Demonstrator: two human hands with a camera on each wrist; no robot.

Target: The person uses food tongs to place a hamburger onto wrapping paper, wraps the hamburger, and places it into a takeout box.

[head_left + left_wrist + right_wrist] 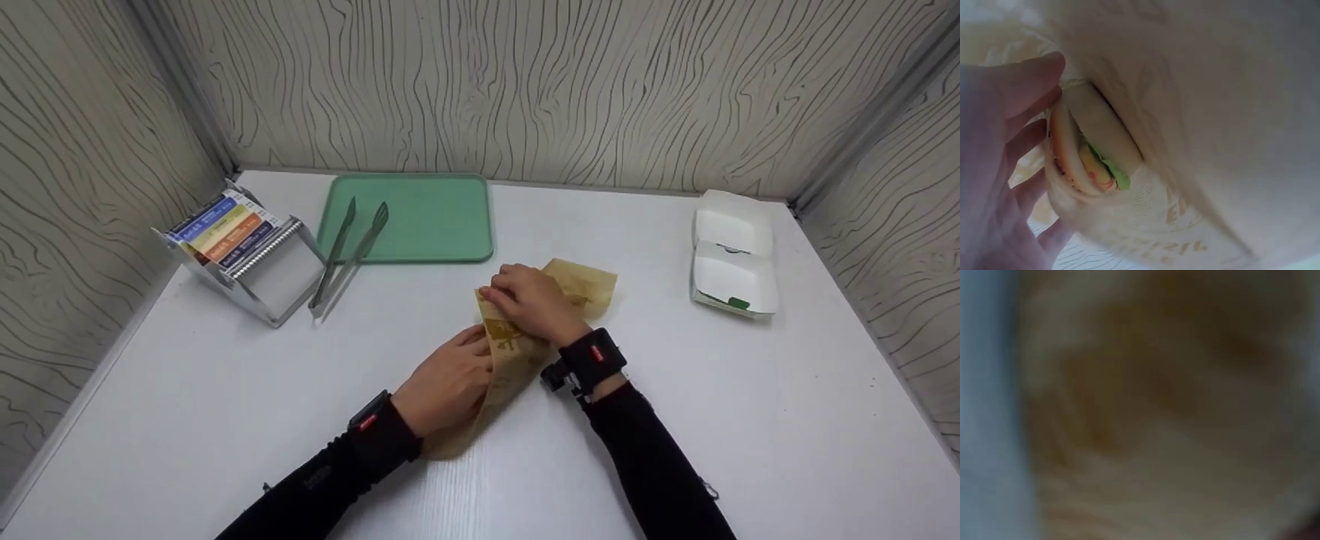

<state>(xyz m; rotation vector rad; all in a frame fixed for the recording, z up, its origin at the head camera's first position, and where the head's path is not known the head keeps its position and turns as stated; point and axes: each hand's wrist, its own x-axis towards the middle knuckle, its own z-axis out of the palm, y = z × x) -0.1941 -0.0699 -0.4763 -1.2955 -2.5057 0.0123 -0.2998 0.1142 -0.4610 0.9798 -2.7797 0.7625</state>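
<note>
A burger [1107, 121] with a sesame-seeded bun and a green lettuce leaf shows inside brown printed wrapping paper [517, 367] in the left wrist view. My left hand [450, 382] holds the burger through the paper, thumb and fingers around its side. Farther up, my right hand [532, 300] grips the paper's upper edge with curled fingers. The sheet drapes between both hands, and its far corner sticks out beyond the right one. From the head view the burger is hidden by paper and hands. Blurred paper fills most of the right wrist view.
At the back of the white table lies a green tray [420, 225], with metal tongs [345, 266] partly over its left side. A metal rack [244, 251] with coloured label strips stands farther left. The opened white burger box [733, 277] is on the right.
</note>
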